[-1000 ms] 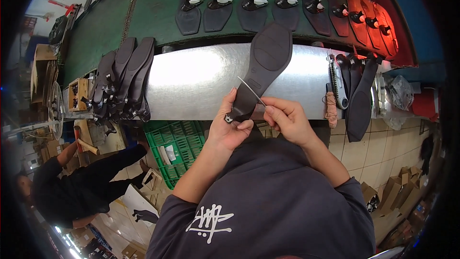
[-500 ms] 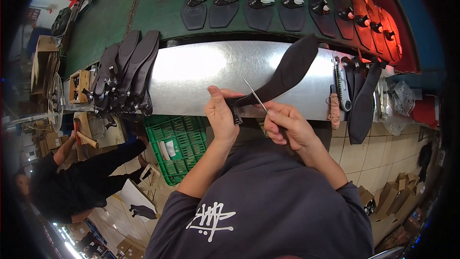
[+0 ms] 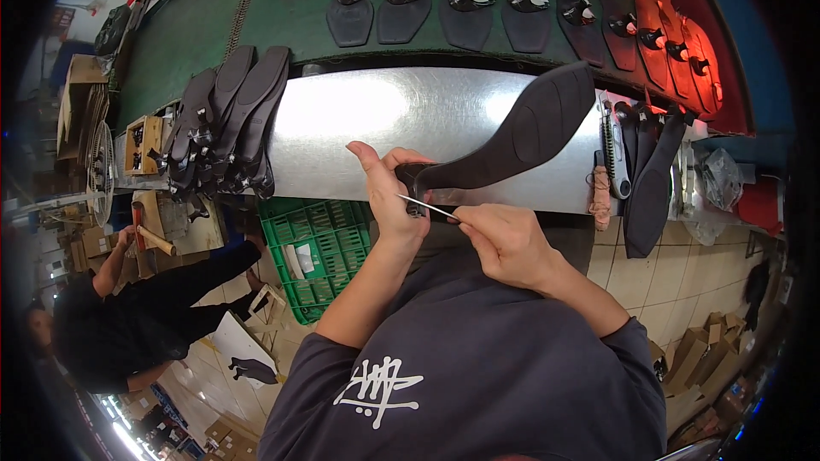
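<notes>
My left hand [image 3: 395, 213] is closed round the narrow end of a black shoe sole [image 3: 534, 124], thumb raised. The sole's broad end points up and right above the metal worktop. Pinched in my right hand [image 3: 512, 243] is a thin metal rod-like tool [image 3: 434, 207]. Its slim shaft lies across a shiny black part at the sole's narrow end, beside my left palm. Whether the tip touches anything cannot be made out.
Similar soles [image 3: 231, 128] lie piled left on the worktop [image 3: 359, 124]. More, with straps, line the green belt [image 3: 290, 0], the right ones lit red. A box cutter [image 3: 615, 154] lies right. A green crate [image 3: 316, 256] stands below; another person [image 3: 128, 316] holds a hammer [image 3: 156, 241].
The tool has swung from pointing up across the sole to lying low by its narrow end. My right hand has turned over, palm downward. The sole's broad end has shifted right.
</notes>
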A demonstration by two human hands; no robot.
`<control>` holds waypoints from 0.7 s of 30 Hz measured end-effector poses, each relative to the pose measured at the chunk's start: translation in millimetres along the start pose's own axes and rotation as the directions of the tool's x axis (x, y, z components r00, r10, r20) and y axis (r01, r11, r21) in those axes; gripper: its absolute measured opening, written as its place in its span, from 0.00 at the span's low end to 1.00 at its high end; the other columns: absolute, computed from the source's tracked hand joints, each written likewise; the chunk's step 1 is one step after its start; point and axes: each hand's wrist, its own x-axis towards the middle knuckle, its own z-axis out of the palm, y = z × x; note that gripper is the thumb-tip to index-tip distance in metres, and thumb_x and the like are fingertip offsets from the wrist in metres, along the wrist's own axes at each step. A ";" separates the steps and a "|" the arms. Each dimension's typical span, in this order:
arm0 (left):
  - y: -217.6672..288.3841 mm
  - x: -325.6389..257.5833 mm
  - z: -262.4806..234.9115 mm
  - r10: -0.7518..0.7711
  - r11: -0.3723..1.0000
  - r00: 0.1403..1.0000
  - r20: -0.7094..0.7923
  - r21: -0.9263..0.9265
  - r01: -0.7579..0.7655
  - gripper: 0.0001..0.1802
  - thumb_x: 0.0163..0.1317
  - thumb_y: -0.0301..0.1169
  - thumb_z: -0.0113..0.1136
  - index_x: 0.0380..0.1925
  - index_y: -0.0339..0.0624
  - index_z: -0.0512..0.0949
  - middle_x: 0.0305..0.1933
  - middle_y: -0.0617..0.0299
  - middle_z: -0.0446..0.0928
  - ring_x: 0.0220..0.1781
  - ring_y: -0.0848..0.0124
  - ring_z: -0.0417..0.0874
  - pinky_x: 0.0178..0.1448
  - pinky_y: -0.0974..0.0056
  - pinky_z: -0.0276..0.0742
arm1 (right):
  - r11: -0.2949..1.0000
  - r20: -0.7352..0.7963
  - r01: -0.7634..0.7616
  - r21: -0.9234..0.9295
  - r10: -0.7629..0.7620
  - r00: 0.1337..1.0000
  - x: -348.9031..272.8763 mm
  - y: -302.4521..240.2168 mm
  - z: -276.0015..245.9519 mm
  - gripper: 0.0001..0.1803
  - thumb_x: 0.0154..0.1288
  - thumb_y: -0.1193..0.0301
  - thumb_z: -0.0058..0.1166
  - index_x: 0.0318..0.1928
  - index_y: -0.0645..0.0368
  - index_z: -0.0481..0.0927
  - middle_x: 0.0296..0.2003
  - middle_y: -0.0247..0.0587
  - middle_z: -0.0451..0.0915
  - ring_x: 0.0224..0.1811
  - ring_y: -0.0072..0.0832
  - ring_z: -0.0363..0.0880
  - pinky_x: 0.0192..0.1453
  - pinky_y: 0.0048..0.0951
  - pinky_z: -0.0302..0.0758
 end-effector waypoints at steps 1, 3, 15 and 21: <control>2.8 -0.2 -0.5 -0.036 0.999 0.999 0.006 -0.020 0.036 0.43 0.63 0.72 0.28 0.17 0.43 0.72 0.17 0.63 0.72 0.19 0.73 0.72 0.22 0.73 0.65 | 1.000 0.022 0.007 0.012 -0.007 1.000 -0.1 -2.9 -1.5 0.10 0.55 0.83 0.57 0.40 0.64 0.79 0.29 0.47 0.81 0.29 0.42 0.81 0.33 0.34 0.77; 0.8 7.6 -2.9 -0.140 0.973 0.988 0.065 -0.175 0.149 0.41 0.63 0.71 0.32 0.16 0.45 0.71 0.18 0.65 0.71 0.18 0.73 0.70 0.20 0.73 0.62 | 0.998 0.064 0.047 0.029 -0.049 0.997 0.4 -15.3 -3.4 0.09 0.55 0.81 0.58 0.39 0.63 0.78 0.28 0.46 0.79 0.28 0.41 0.80 0.32 0.35 0.76; -23.2 15.2 0.9 -0.405 0.600 0.866 0.292 -0.630 0.493 0.26 0.60 0.60 0.57 0.21 0.50 0.73 0.20 0.70 0.68 0.26 0.69 0.70 0.37 0.63 0.70 | 0.989 -0.109 -0.124 -0.081 0.114 0.987 2.4 0.6 12.6 0.04 0.60 0.77 0.56 0.34 0.60 0.74 0.24 0.44 0.75 0.26 0.43 0.77 0.28 0.39 0.72; -30.0 28.2 -19.2 -0.241 0.622 0.864 0.442 -0.613 0.487 0.24 0.64 0.55 0.55 0.21 0.49 0.68 0.20 0.67 0.66 0.25 0.69 0.65 0.34 0.61 0.67 | 0.993 0.020 -0.109 -0.044 0.110 0.994 2.6 -10.5 15.4 0.04 0.60 0.78 0.56 0.33 0.62 0.74 0.24 0.46 0.75 0.26 0.43 0.77 0.29 0.38 0.71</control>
